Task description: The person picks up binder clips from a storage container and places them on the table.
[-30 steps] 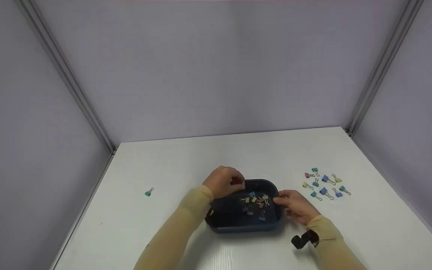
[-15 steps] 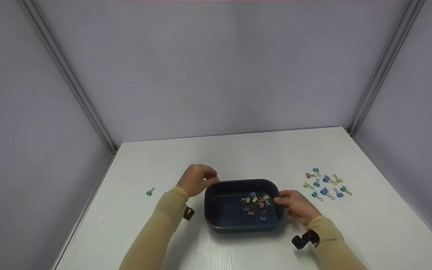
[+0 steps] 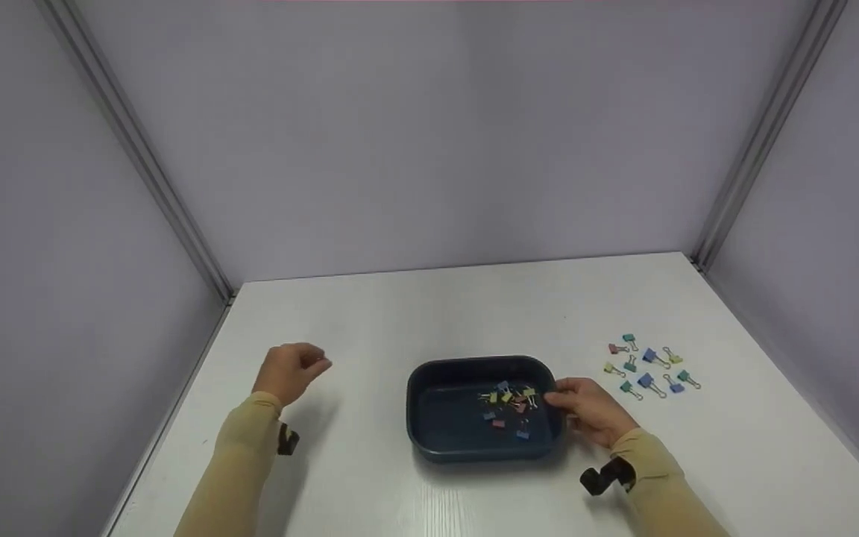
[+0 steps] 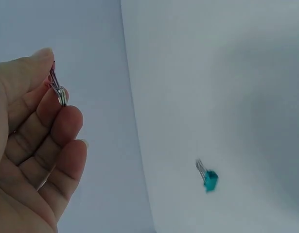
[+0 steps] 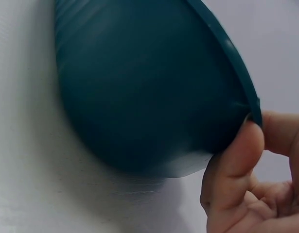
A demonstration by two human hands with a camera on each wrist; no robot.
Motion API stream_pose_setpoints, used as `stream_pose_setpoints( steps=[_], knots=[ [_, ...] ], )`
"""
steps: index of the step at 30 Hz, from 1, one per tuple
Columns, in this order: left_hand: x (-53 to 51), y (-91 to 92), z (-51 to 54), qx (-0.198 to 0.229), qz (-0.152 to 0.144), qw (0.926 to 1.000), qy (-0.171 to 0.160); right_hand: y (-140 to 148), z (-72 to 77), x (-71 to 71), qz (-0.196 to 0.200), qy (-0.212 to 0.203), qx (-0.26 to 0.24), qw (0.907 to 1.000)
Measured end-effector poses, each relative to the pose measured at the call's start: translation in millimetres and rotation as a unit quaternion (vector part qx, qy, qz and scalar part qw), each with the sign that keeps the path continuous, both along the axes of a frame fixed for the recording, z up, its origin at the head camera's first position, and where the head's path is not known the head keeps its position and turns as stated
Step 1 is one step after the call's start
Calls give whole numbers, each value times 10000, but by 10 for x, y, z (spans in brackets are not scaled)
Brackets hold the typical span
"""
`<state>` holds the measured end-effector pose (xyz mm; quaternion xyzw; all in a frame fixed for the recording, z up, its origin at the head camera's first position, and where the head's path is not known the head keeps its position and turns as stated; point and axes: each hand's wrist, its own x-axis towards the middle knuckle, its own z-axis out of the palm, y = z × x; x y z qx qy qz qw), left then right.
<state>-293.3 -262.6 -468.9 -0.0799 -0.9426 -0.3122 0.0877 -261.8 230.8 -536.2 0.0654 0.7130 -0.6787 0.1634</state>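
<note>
My left hand (image 3: 286,373) is over the left part of the table. Thumb and fingers of the left hand (image 4: 37,126) pinch a small binder clip (image 4: 60,93) with metal handles and what looks like a pink body. A teal binder clip (image 4: 210,180) lies apart from it on the table; in the head view the hand hides it. My right hand (image 3: 590,410) grips the right rim of a dark blue tray (image 3: 485,453), and in the right wrist view the fingers of that hand (image 5: 246,179) pinch the tray's rim (image 5: 232,53). Several coloured clips (image 3: 506,397) lie in the tray's right half.
On the white table (image 3: 370,313), right of the tray, lies a loose group of blue, teal, yellow and red clips, among them a blue one (image 3: 646,380). Grey panels (image 3: 459,149) stand behind the table and at both sides.
My left hand has moved left from above the tray, past its left rim, to where the teal clip lay in view. The right hand and the tray have stayed in place.
</note>
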Motion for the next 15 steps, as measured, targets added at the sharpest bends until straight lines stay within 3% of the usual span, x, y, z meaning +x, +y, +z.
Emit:
stream_pose_setpoints(
  steps=[7, 15],
  knots=[
    [57, -514, -164, 15, 794, 9967, -160, 16, 12, 3, -29, 32, 22, 10000],
    [129, -814, -333, -29, 1414, 9878, -651, 13, -14, 9, 116, 91, -10, 9999]
  ],
)
